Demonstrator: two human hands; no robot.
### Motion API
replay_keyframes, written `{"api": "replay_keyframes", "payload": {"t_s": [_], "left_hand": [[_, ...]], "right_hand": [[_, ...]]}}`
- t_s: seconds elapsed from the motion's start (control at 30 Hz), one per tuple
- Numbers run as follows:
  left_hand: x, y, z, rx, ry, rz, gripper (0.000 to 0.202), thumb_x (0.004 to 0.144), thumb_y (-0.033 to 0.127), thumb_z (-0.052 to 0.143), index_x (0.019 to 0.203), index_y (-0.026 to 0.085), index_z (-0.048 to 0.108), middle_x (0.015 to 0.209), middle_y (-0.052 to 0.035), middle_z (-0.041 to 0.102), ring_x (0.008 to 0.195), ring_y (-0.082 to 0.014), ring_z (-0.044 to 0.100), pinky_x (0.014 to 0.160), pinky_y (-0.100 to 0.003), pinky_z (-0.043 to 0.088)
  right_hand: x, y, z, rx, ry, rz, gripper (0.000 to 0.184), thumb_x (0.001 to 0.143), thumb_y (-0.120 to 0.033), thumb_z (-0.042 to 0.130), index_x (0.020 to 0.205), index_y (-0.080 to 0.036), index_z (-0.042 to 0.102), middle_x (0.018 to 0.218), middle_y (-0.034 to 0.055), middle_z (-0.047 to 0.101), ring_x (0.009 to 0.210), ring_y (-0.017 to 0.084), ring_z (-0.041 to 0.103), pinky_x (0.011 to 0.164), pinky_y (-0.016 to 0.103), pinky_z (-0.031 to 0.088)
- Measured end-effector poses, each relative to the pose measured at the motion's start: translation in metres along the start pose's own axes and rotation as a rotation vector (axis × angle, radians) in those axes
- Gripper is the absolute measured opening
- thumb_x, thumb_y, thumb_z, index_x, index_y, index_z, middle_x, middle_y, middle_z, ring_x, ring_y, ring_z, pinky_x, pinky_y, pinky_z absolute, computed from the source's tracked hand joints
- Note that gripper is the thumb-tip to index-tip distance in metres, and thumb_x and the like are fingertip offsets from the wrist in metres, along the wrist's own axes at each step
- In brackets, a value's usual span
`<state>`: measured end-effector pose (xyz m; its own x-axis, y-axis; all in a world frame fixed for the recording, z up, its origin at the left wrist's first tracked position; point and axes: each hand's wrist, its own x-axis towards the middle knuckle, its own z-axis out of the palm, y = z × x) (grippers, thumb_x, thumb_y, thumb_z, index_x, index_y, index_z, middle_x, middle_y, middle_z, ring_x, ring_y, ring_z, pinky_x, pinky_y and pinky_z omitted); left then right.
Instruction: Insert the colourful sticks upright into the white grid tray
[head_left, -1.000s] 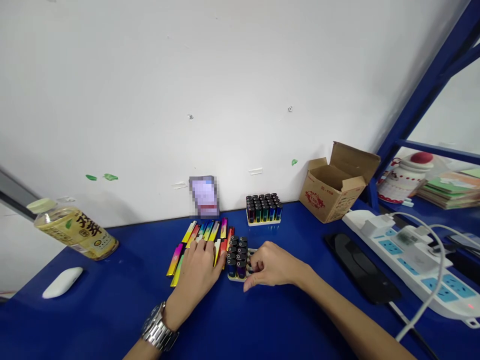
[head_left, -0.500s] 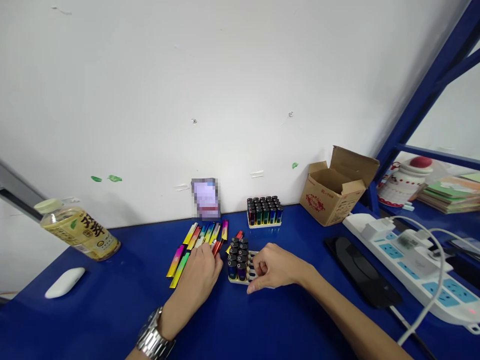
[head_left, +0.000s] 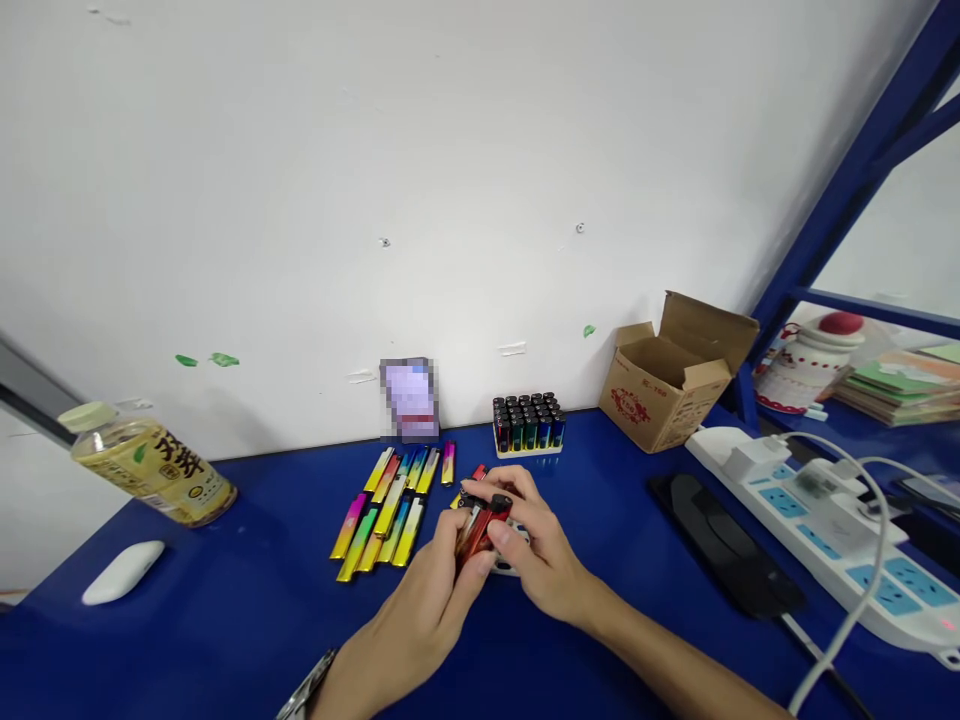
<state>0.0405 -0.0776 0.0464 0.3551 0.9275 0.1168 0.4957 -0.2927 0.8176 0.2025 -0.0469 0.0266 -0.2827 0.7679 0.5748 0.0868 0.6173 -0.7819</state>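
In front of me a red lighter (head_left: pixel 478 535) with a dark top is held tilted between both hands. My left hand (head_left: pixel 431 590) is closed around its lower part. My right hand (head_left: pixel 544 550) has its thumb and fingers against the upper end. Behind and under the hands is a pale holder tray (head_left: pixel 504 568); most of it and the dark lighters standing in it are hidden. To the left, several bright lighters (head_left: pixel 391 505) lie loosely on the blue table. A red-topped lighter (head_left: pixel 480 471) lies just beyond the hands.
Against the wall stands a full rack of dark lighters (head_left: pixel 529 425), right of a blurred upright screen (head_left: pixel 409 400). An open cardboard box (head_left: pixel 645 400), a black phone (head_left: pixel 724 545) and a power strip (head_left: pixel 825 545) are on the right. A drink bottle (head_left: pixel 157 465) and white case (head_left: pixel 124 572) are left.
My left hand has moved right from the loose lighters with a red lighter. My right hand has come up off the tray's right side and met it. The dark lighters are now mostly covered.
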Motion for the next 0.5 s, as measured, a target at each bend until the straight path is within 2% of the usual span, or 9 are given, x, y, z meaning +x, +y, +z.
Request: {"api": "replay_keyframes", "payload": {"t_s": [0.07, 0.13, 0.2, 0.23, 0.3, 0.37, 0.43, 0.5], "left_hand": [[0.002, -0.005, 0.000, -0.002, 0.056, 0.022, 0.025, 0.094, 0.044, 0.034, 0.094, 0.022, 0.046, 0.077, -0.0003, 0.053, 0.067, -0.0158, 0.050, 0.063, -0.029, 0.042], [0.005, -0.010, -0.003, -0.009, 0.146, 0.066, 0.027, 0.094, 0.044, 0.032, 0.083, 0.022, 0.045, 0.070, 0.0018, 0.048, 0.061, -0.0140, 0.045, 0.058, -0.027, 0.039], [0.008, -0.012, -0.006, -0.029, 0.247, 0.098, 0.031, 0.094, 0.045, 0.032, 0.076, 0.022, 0.043, 0.065, 0.0026, 0.045, 0.058, -0.0134, 0.043, 0.056, -0.027, 0.037], [0.010, -0.013, -0.007, -0.042, 0.286, 0.103, 0.033, 0.094, 0.046, 0.033, 0.074, 0.022, 0.044, 0.065, 0.0023, 0.046, 0.058, -0.0133, 0.043, 0.056, -0.027, 0.037], [0.013, -0.013, -0.009, -0.075, 0.344, 0.085, 0.035, 0.092, 0.049, 0.036, 0.073, 0.021, 0.046, 0.067, 0.0012, 0.050, 0.060, -0.0134, 0.045, 0.058, -0.027, 0.038], [0.017, -0.015, -0.010, -0.139, 0.401, 0.043, 0.035, 0.092, 0.050, 0.037, 0.075, 0.021, 0.046, 0.067, 0.0012, 0.051, 0.062, -0.0135, 0.046, 0.060, -0.027, 0.039], [0.020, -0.019, -0.010, -0.241, 0.443, 0.005, 0.035, 0.092, 0.051, 0.036, 0.075, 0.022, 0.043, 0.064, 0.0029, 0.049, 0.061, -0.0127, 0.047, 0.061, -0.027, 0.041], [0.023, -0.024, -0.009, -0.348, 0.446, -0.022, 0.034, 0.092, 0.051, 0.037, 0.073, 0.022, 0.039, 0.061, 0.0049, 0.046, 0.057, -0.0111, 0.045, 0.057, -0.025, 0.040]], "right_hand": [[0.001, 0.002, 0.002, 0.109, 0.110, 0.051, 0.032, 0.095, -0.038, 0.041, 0.110, -0.022, 0.065, 0.111, 0.0085, 0.053, 0.104, 0.021, 0.052, 0.091, 0.037, 0.043], [0.006, 0.007, 0.000, 0.250, 0.277, 0.101, 0.025, 0.095, -0.035, 0.042, 0.099, -0.021, 0.063, 0.102, 0.0067, 0.058, 0.095, 0.018, 0.056, 0.085, 0.034, 0.045], [0.012, 0.015, -0.004, 0.398, 0.442, 0.157, 0.019, 0.094, -0.035, 0.044, 0.091, -0.021, 0.057, 0.084, 0.0025, 0.060, 0.079, 0.015, 0.058, 0.077, 0.032, 0.047], [0.014, 0.020, -0.007, 0.449, 0.478, 0.190, 0.018, 0.093, -0.036, 0.046, 0.087, -0.021, 0.054, 0.074, -0.0001, 0.057, 0.070, 0.014, 0.056, 0.071, 0.030, 0.047], [0.017, 0.032, -0.013, 0.483, 0.482, 0.270, 0.022, 0.087, -0.040, 0.054, 0.078, -0.021, 0.050, 0.057, -0.0056, 0.046, 0.050, 0.010, 0.044, 0.053, 0.025, 0.041], [0.018, 0.043, -0.018, 0.437, 0.413, 0.371, 0.035, 0.081, -0.046, 0.059, 0.063, -0.021, 0.043, 0.048, -0.0085, 0.034, 0.041, 0.007, 0.030, 0.041, 0.022, 0.030], [0.017, 0.051, -0.020, 0.337, 0.349, 0.441, 0.045, 0.076, -0.050, 0.060, 0.053, -0.022, 0.034, 0.043, -0.0089, 0.027, 0.039, 0.006, 0.023, 0.037, 0.022, 0.022], [0.016, 0.055, -0.022, 0.259, 0.311, 0.477, 0.048, 0.074, -0.050, 0.059, 0.048, -0.022, 0.030, 0.041, -0.0082, 0.025, 0.038, 0.006, 0.021, 0.036, 0.022, 0.019]]}}
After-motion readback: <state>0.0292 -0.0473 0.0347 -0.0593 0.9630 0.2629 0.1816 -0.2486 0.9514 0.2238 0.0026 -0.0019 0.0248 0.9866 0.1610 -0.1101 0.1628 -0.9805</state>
